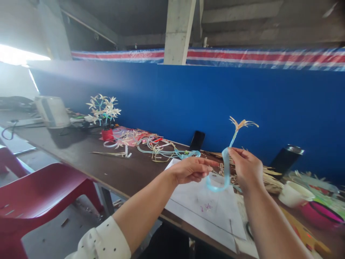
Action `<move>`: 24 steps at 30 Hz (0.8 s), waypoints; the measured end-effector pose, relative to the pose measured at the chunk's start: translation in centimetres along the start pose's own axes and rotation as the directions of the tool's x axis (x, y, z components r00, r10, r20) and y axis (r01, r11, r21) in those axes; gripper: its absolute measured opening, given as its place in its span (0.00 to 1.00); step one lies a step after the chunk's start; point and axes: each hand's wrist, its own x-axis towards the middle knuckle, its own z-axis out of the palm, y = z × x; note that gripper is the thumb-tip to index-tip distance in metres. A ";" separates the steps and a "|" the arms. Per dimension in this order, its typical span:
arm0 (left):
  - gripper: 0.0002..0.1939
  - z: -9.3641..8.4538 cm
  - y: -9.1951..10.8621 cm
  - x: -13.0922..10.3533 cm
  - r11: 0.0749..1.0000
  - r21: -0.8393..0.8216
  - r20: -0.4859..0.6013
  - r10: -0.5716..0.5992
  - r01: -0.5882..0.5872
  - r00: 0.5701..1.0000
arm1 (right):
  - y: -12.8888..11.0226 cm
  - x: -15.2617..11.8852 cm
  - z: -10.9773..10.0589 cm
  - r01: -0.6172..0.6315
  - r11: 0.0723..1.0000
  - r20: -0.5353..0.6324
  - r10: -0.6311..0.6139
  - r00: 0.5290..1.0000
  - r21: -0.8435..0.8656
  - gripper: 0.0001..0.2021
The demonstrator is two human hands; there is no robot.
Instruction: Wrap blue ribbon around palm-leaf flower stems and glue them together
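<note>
2 hands (249, 167), 1 held flwr (240, 124), 1 ph. (197, 140), 1 btl. (286, 161)

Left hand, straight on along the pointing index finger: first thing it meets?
Probably the pale-blue ribbon running down from the right hand; depth is unclear, so the left hand might pass it by.

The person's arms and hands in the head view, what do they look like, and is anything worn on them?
The left hand and right hand are ungloved, with no watch or bracelet visible. An off-white sleeve with small dark dots covers the left arm to about the elbow. The right forearm is bare; no sleeve shows there.
</note>
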 end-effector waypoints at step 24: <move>0.03 -1.0 -2.0 2.5 0.984 0.124 -0.530 0.172 -0.125 0.830 | 1.1 -0.2 1.9 0.040 0.987 0.055 -0.032 0.998 -0.156 0.17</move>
